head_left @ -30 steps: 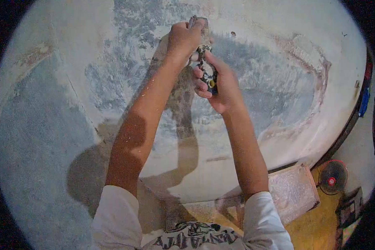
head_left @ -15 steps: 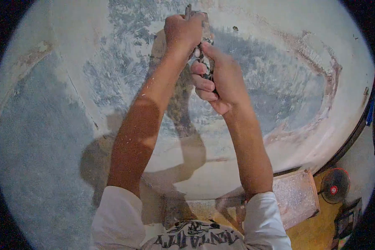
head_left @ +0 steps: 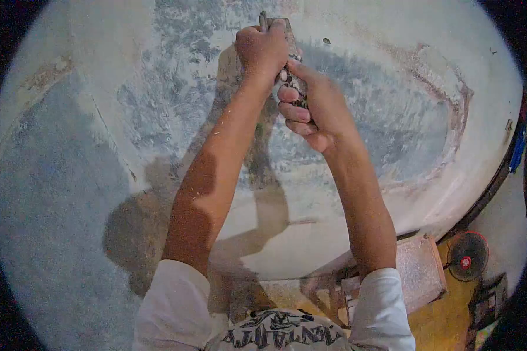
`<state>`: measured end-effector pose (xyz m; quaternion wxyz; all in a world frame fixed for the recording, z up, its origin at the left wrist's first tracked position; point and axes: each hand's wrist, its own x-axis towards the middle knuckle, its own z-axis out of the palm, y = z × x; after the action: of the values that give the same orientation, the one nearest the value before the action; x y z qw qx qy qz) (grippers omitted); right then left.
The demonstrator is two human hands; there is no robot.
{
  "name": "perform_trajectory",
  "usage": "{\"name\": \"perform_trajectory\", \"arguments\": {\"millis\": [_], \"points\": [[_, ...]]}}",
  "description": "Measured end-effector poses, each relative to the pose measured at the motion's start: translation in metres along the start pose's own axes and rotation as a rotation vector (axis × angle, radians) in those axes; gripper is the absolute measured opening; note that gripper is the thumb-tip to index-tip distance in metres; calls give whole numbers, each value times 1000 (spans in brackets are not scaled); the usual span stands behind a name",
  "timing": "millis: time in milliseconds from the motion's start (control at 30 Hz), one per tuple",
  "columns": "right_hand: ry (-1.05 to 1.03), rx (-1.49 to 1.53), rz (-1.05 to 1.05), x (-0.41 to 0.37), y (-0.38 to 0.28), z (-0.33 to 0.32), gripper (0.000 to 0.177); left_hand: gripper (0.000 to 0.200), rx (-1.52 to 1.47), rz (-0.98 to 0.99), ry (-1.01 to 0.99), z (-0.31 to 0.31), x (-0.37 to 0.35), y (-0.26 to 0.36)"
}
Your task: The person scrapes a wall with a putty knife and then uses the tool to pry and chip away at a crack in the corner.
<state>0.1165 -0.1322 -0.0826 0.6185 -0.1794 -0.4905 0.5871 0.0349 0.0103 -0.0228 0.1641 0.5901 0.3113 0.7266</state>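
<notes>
High in the view, both of my hands are close together in front of a patchy wall (head_left: 392, 105). My right hand (head_left: 328, 105) is wrapped around the putty-spattered handle of a flat scraper (head_left: 293, 85), pointing up. My left hand (head_left: 262, 51) is closed at the scraper's upper end, its thumb over the flat grey blade. A thin grey strip (head_left: 263, 21) sticks up out of the left fist; whether it belongs to the scraper I cannot tell. Most of the blade is hidden behind the left hand.
The wall has grey-blue areas, whitish smears and a rough brownish ridge (head_left: 465, 105) at right. Shadows of my arms and head fall on it. Lower right are a pale dusty board (head_left: 416, 266), a round black fan (head_left: 468, 257) and a dark object (head_left: 489, 301) on a yellowish floor.
Both hands and the scraper have shifted slightly right and a little down in the view, keeping the same hold. The background has shifted slightly too.
</notes>
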Motion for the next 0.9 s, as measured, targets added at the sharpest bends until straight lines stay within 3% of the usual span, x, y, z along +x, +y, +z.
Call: {"name": "perform_trajectory", "arguments": {"millis": [133,433,633,733,900], "points": [[38,-39,-49,-1,6,-1,16,35,110,29,47,0,-13,1],[68,-115,-14,1,1,-7,18,43,-16,-43,71,1,-25,19],[77,-107,11,5,2,-14,19,45,68,42,137,1,-32,18],[11,-102,41,0,-5,-16,23,44,-2,-13,122,-4,-40,31],[76,-139,5,-1,-3,-11,19,43,40,9,162,0,-39,25]]}}
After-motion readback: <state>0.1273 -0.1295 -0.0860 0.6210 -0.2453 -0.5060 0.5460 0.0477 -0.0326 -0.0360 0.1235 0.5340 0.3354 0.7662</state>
